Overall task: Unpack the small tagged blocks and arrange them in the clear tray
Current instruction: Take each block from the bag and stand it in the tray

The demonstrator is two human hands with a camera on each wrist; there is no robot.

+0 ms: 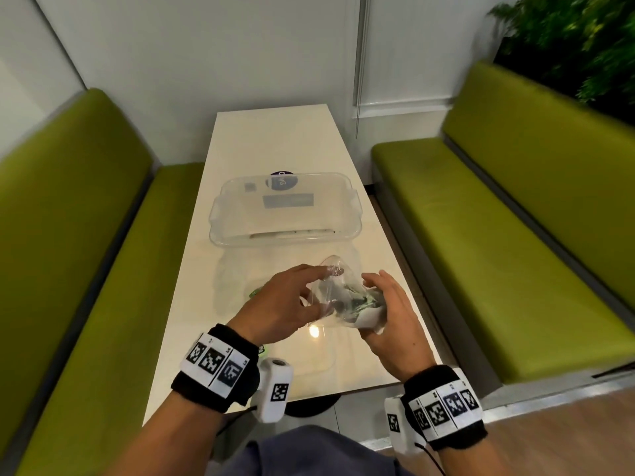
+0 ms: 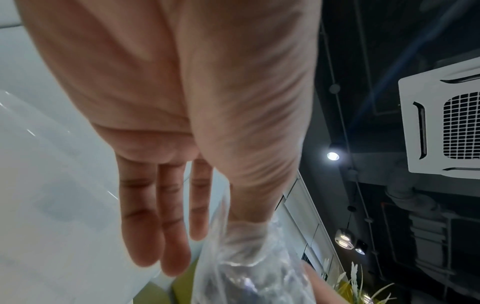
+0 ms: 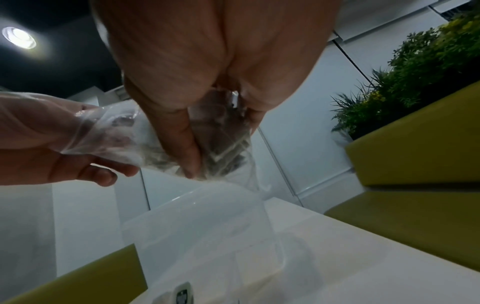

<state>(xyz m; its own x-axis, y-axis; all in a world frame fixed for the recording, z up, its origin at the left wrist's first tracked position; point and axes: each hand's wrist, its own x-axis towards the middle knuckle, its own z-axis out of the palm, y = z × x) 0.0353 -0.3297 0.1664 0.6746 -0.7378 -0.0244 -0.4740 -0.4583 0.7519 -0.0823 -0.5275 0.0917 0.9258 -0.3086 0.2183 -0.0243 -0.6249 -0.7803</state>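
Note:
The clear tray (image 1: pixel 285 231) stands on the table (image 1: pixel 268 139) ahead of me with nothing in it; its wall (image 3: pixel 207 226) fills the low middle of the right wrist view. Both hands hold a clear plastic bag (image 1: pixel 330 286) above the table's near end. Small tagged blocks (image 1: pixel 357 302) are bunched in its lower end. My right hand (image 1: pixel 374 293) grips that end, thumb and fingers curled round the blocks (image 3: pixel 223 152). My left hand (image 1: pixel 309 286) pinches the bag's mouth; film wraps its thumb (image 2: pixel 246 236), and the other fingers (image 2: pixel 161 226) lie straight.
A small green piece (image 1: pixel 256 292) lies on the table under my left hand, another (image 1: pixel 263 350) by my left wrist. A tagged item (image 3: pixel 183 296) lies near the table's edge. Green benches (image 1: pixel 86 235) flank the table. Plants (image 1: pixel 584 46) stand at the back right.

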